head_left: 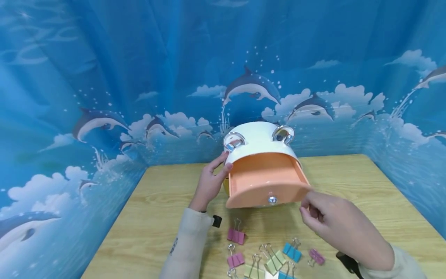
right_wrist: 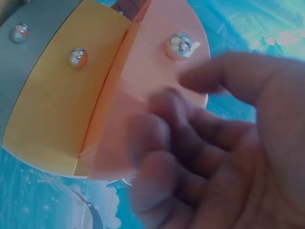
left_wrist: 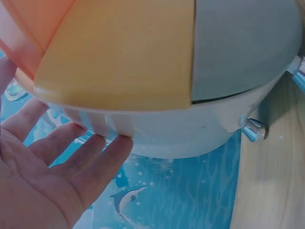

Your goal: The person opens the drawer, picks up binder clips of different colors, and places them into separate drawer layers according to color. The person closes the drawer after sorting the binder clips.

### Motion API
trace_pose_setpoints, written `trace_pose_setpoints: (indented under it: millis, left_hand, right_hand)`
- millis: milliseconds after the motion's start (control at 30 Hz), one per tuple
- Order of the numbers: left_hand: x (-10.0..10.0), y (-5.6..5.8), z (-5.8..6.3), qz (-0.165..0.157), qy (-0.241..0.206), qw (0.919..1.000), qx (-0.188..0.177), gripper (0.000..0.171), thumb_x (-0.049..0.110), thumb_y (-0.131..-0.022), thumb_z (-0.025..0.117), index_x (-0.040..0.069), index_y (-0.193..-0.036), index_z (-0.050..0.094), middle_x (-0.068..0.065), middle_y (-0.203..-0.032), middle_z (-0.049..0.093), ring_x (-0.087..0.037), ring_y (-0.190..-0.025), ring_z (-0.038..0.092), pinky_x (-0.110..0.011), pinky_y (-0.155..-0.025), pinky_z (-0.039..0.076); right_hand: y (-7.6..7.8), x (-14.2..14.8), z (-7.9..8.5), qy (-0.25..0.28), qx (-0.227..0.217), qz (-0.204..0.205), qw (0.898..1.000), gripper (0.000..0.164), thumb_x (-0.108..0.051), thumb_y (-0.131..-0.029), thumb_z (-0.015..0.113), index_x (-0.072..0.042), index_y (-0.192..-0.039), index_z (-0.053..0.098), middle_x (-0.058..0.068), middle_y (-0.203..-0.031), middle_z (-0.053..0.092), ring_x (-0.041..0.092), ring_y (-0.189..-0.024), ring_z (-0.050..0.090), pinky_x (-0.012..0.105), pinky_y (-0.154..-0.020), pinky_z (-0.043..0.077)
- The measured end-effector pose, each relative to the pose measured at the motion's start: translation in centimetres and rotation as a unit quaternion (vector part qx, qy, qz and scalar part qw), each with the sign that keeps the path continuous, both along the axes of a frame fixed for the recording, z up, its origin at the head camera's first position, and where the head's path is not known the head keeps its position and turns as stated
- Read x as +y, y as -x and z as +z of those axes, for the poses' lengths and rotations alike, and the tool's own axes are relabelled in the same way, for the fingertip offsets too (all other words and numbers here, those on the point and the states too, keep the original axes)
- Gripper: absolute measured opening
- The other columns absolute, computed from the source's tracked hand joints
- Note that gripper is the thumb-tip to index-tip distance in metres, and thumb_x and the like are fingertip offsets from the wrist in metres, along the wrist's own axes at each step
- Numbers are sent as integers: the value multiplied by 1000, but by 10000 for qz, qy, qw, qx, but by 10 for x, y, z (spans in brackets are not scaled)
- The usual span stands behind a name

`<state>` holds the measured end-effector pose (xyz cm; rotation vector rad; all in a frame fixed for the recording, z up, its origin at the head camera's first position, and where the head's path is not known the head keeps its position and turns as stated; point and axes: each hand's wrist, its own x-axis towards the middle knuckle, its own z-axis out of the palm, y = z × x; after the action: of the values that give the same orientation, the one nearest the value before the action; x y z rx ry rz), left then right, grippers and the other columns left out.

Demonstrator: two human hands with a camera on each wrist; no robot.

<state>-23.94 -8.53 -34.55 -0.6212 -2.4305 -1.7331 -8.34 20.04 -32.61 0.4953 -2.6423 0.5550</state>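
A white rounded drawer box (head_left: 258, 135) with two silver ring ornaments on top stands on the table. Its peach top drawer (head_left: 244, 195), with a silver knob (head_left: 272, 200), is pulled out, and nothing shows inside. Below it, a yellow drawer (left_wrist: 119, 57) and a grey-blue drawer (left_wrist: 243, 47) are closed. My left hand (head_left: 210, 180) rests against the box's left side, fingers extended along the white shell. Close to the right end of the drawer front, my right hand (head_left: 336, 219) has loosely bent fingers and holds nothing; it is blurred in the right wrist view.
Several binder clips lie in front of the box: pink ones (head_left: 236, 236), green ones (head_left: 275, 262), blue ones (head_left: 292, 252) and a darker pink one (head_left: 316, 256) at the right. Behind the wooden table (head_left: 156, 201) hangs a blue dolphin-print curtain (head_left: 174, 77).
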Motion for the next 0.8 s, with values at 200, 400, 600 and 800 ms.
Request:
trace_pose_setpoints:
  millis: [200,400,600,800]
  left_hand:
    - [-2,-2,3,36,290,9995,87,54,40,-93,59,16,-139,49,5,-147,39,-15,-137,34,-36,-101,42]
    - [-1,-2,3,128,297,9994,104,52,37,-94,59,14,-139,49,-5,-148,40,-19,-137,34,-45,-108,34]
    - [-2,5,-5,163,315,9994,46,53,42,-93,59,18,-139,50,0,-148,40,-17,-137,34,-43,-107,35]
    - [-4,22,-24,191,196,9996,72,55,55,-87,58,31,-136,50,8,-147,41,-13,-136,34,-43,-106,37]
  right_hand:
    - [1,6,-4,-485,-1098,-49,9928,25,-19,-89,63,-33,-73,51,-18,-54,36,-2,-48,32,19,-49,31]
    - [10,5,-19,-825,-996,-165,9915,35,-14,-88,60,-27,-62,40,-14,-53,27,0,-48,25,19,-48,28]
    - [20,-5,-38,-1036,-899,126,9905,37,-9,-83,60,-26,-60,37,-16,-53,27,0,-50,24,19,-48,28]
    - [29,-3,-49,-1135,-1138,180,9868,30,-15,-79,69,-26,-63,46,-18,-56,39,-1,-49,34,20,-46,32]
